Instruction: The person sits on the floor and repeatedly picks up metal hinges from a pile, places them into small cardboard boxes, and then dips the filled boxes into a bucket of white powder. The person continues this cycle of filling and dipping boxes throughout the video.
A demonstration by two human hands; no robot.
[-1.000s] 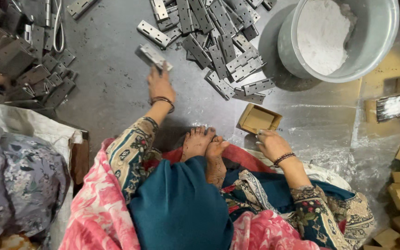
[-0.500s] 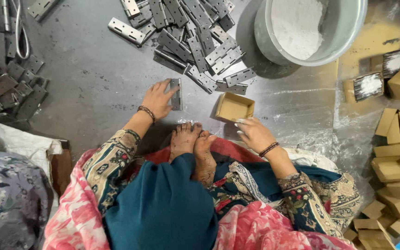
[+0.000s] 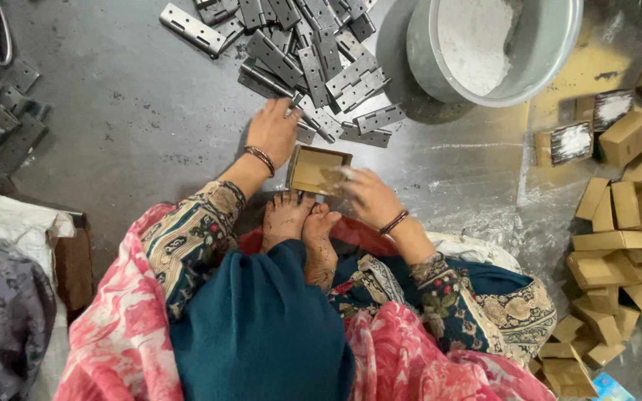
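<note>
**Open box at centre frame, both hands on it**

Small cardboard box (image 3: 319, 169), open, on the grey floor (image 3: 150, 126) just above the bare feet (image 3: 299, 223): probably light, thin-walled, easily crushed; best taken by the side walls. Right hand (image 3: 365, 197) at its right edge, fingers curled on the rim. Left hand (image 3: 273, 132) against its left wall, fingers spread toward the hinge pile (image 3: 313, 59) (stiff, heavy steel, likely sharp-edged). Half a second back: left hand flat on one hinge, apart from the box.

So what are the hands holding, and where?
The right hand holds the open cardboard box by its right edge; the left hand rests at the hinges, grip unclear.
</note>
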